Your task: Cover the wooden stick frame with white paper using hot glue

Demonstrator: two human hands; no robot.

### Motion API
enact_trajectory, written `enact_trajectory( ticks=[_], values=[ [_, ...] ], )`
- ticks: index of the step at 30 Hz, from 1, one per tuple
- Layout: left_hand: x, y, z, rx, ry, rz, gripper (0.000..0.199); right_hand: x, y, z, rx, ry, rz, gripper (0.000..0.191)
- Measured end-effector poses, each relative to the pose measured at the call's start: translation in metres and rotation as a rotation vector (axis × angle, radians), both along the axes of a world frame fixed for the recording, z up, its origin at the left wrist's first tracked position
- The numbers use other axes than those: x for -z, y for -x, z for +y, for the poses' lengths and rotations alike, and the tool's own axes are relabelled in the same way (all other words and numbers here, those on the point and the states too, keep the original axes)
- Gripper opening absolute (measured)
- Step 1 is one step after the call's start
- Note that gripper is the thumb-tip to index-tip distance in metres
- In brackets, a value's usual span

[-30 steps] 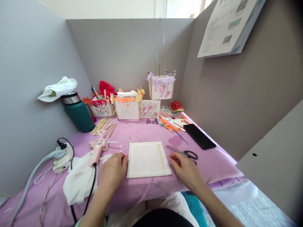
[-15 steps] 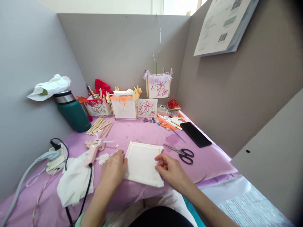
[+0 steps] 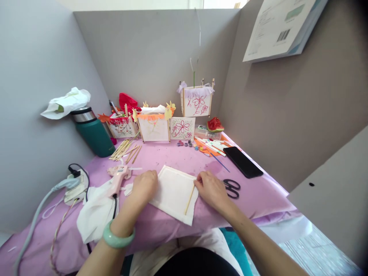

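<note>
A square white cloth panel (image 3: 172,193) lies on the purple cloth in front of me, turned at a slant. A thin wooden stick (image 3: 189,200) shows along its right side, inside the cloth's edge. At the panel's upper left edge is my left hand (image 3: 146,186), its fingers curled down around the border and the tips hidden. My right hand (image 3: 210,188) pinches the panel's right edge near the top end of the stick. Just behind that hand are black-handled scissors (image 3: 231,188), their blades hidden.
A pink glue gun (image 3: 117,182) rests left on white tissue (image 3: 96,218), near a power strip (image 3: 76,188). Wooden sticks (image 3: 122,150), a green bottle (image 3: 93,132) and decorated paper lanterns (image 3: 155,128) stand or lie farther back. A phone (image 3: 243,162) and markers (image 3: 212,146) are at right.
The panel has turned clockwise, and the stick along its right side now shows plainly. My left hand has moved up along the left edge; my right hand has shifted up and outward.
</note>
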State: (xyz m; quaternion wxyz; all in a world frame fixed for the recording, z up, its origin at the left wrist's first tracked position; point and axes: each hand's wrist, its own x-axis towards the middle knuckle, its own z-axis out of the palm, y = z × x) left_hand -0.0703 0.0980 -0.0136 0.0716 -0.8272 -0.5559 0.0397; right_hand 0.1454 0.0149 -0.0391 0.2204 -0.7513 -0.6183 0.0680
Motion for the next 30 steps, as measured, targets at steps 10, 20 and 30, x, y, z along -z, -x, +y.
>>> enact_trajectory(
  ticks=[10,20,30],
  values=[
    [-0.017,-0.024,0.046,0.289,-0.057,-0.022,0.024,-0.006,0.001,-0.004,-0.066,0.068,0.076,0.020],
    [-0.010,-0.017,0.040,0.422,-0.148,-0.361,0.021,0.003,-0.003,-0.023,-0.118,-0.030,0.109,0.018],
    [0.034,0.076,-0.073,0.510,-0.211,-0.667,0.018,0.019,-0.024,-0.059,-0.600,-0.293,0.058,0.014]
  ],
)
